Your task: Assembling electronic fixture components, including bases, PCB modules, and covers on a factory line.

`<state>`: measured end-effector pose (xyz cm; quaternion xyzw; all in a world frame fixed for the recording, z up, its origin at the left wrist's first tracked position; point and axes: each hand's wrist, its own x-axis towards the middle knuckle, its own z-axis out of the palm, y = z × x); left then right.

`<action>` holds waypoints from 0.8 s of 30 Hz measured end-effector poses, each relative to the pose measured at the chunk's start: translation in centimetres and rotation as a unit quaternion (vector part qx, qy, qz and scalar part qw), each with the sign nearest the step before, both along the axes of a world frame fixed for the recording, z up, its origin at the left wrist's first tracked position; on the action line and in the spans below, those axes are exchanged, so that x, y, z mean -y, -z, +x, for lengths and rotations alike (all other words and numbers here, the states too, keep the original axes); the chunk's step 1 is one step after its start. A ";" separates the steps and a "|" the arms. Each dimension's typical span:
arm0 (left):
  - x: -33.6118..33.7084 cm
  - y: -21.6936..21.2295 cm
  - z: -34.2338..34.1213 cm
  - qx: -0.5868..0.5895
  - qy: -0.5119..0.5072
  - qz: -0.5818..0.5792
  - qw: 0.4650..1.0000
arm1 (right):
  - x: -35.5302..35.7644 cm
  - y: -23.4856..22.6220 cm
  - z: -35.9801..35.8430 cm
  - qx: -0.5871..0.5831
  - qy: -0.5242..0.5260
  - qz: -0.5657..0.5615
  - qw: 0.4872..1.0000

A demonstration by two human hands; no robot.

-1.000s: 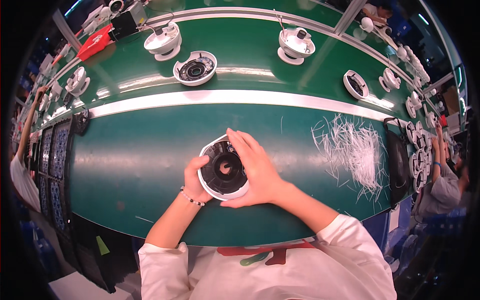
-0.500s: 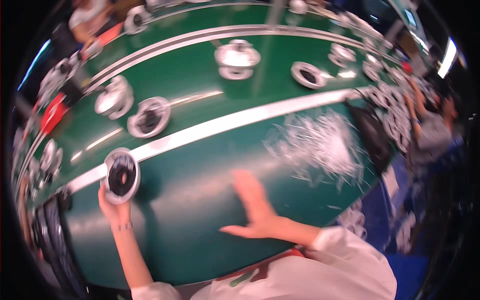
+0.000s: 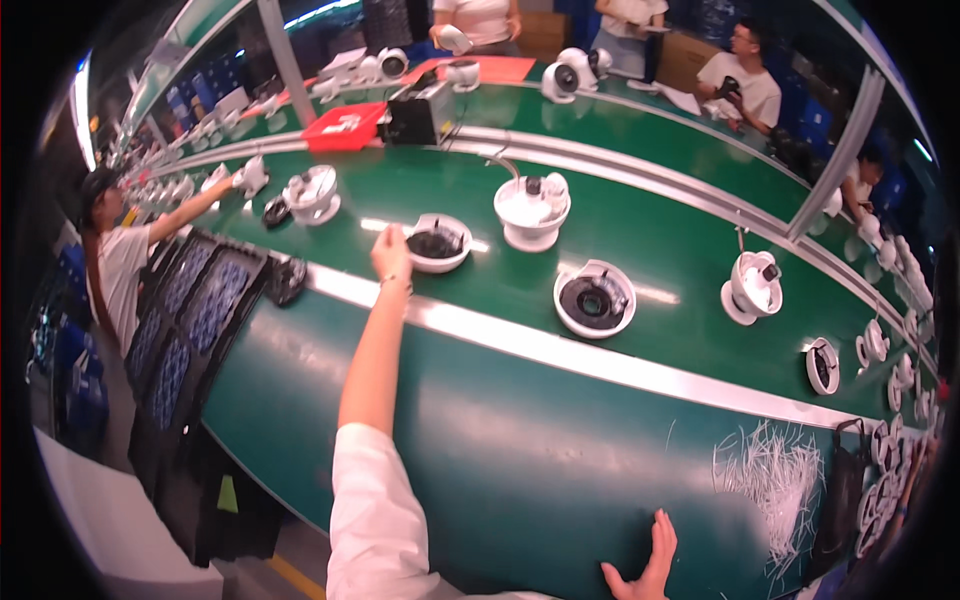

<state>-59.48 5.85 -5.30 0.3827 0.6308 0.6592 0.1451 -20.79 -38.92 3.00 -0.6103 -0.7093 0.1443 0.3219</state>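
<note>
On the green conveyor belt stands a white bowl-shaped housing [image 3: 452,258] with a black part inside. At its left rim is my left hand [image 3: 390,255], arm stretched out, fingers drawn together; the exact grip is small and partly hidden. My right hand [image 3: 645,562] is empty, thumb and fingers apart, low over the green worktable [image 3: 520,440]. Farther right on the belt sits another white housing [image 3: 595,298] with a black ring-shaped part. Behind these stands a white pedestal unit [image 3: 532,212] with its inner parts showing.
A metal rail [image 3: 500,335] divides table and belt. White strips [image 3: 785,490] lie heaped at the right. Black trays [image 3: 195,310] stand at the left near a co-worker [image 3: 120,250] reaching over the belt. A red tray [image 3: 345,127] and black box [image 3: 420,112] sit across.
My left hand has reached forward, and the housing it held over the table now rests on the belt. The view has swung left. My right hand stays open.
</note>
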 end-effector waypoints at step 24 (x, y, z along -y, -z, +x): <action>22.4 -7.5 -4.5 -0.549 0.084 -0.079 0.828 | 1.7 2.5 0.9 -0.083 0.026 0.088 0.992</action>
